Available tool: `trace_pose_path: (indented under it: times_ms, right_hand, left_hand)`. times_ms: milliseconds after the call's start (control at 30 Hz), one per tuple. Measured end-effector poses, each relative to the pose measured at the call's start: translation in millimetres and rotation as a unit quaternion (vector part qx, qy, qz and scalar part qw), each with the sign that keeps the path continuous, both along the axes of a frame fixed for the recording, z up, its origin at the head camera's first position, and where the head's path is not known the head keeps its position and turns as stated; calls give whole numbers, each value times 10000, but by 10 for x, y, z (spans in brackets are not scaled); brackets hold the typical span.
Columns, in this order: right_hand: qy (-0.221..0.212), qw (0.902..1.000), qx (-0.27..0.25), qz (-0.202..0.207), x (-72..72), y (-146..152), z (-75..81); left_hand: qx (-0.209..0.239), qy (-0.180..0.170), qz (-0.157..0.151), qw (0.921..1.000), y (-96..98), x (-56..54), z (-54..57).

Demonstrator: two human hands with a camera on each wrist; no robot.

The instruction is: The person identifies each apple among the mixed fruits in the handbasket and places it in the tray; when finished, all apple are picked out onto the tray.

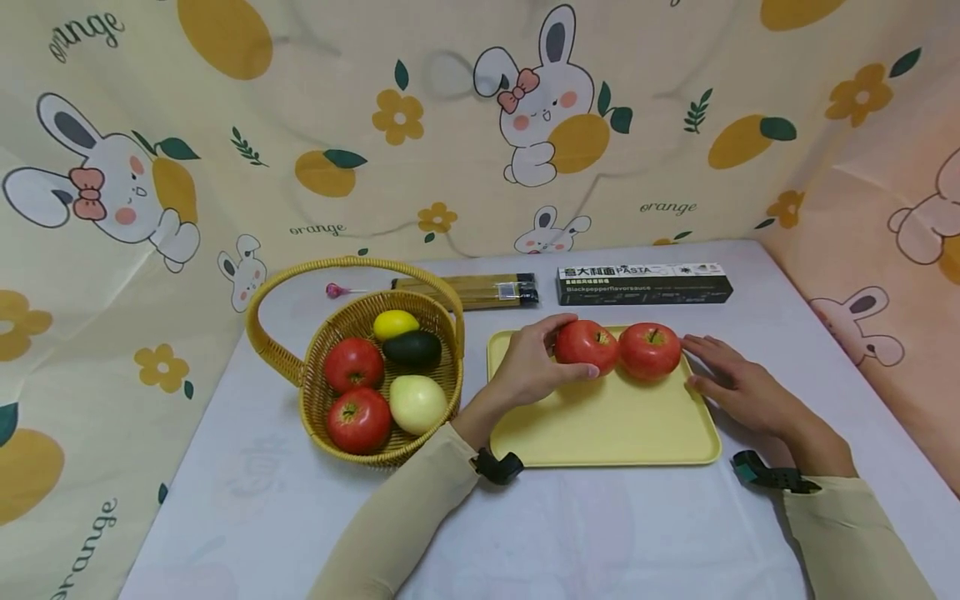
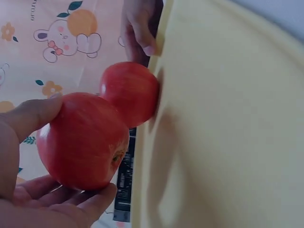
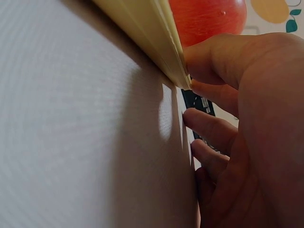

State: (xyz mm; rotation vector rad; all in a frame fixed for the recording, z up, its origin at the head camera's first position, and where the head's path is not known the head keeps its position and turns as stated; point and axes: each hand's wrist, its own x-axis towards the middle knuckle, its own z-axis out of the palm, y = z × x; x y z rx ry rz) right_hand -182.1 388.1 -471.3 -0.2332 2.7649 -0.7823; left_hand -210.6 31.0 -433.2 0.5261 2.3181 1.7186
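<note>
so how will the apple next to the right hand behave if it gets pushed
Its rounded sides suggest the apple could roll, though the low-rimmed tray might check it. Its shiny skin may feel slightly slippery.

Your right hand (image 3: 263, 121) fills the right side, its thumb tip at the rim of the yellow tray (image 3: 147, 33), its index fingertip close by, and 3 more fingers loosely bent below. Behind your thumb sits 1 red apple (image 3: 209, 19), cut off at the top. A dark box (image 3: 192, 99) shows between your fingers; shadow crosses the white tabletop (image 3: 66, 118). Printed cloth (image 3: 273, 9) shows at upper right.
</note>
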Motion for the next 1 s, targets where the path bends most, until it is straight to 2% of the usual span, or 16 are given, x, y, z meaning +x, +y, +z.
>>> trace_pose_path:
  times_ms: [367,467,667,900,1000]
  right_hand:
    - [-63,10000,-32,-40,11,-13,-7]
    - [-54,9999,-85,-33,15,-25,0]
    - [-58,10000,-27,-71,7,-17,4]
    - [-60,10000,-37,-45,-3,-2,-9]
    - [-59,10000,-51,-44,1,-10,-10]
  left_hand:
    - [-613,-106,299,9976,110,-61,-159]
    - [-794,-54,302,9964,110,-66,-149]
    - [-1459,-2,183,9891,64,-61,-56]
    - [-1603,-45,156,9869,72,-74,-26]
    - [-1784,123,90,9838,88,-93,-55]
